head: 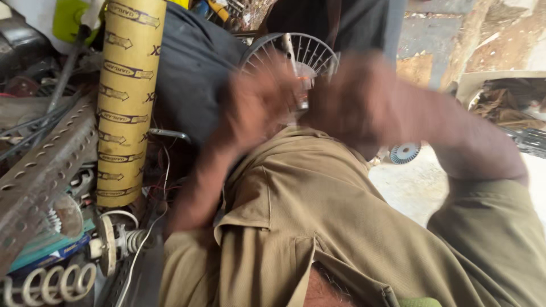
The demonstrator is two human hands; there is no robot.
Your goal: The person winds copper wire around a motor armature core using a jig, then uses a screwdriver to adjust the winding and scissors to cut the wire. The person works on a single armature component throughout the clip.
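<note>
Both hands are pretty much a smear, so I can't tell if the fingers are gripping or loose. The left hand (253,105) and right hand (355,99) sit up against the round wire fan guard (310,54), which pokes out just behind and between them. A yellow printed tube (125,102) stands off to the left.

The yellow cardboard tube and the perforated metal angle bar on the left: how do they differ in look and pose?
The yellow cardboard tube is round and smooth-sided with printed markings; the perforated metal angle bar is flat-faced, grey-brown and punched with holes. The tube stands nearly upright, while the bar slants down toward the lower left. Both are long pieces sitting among the clutter left of the person's blurred left hand.
</note>
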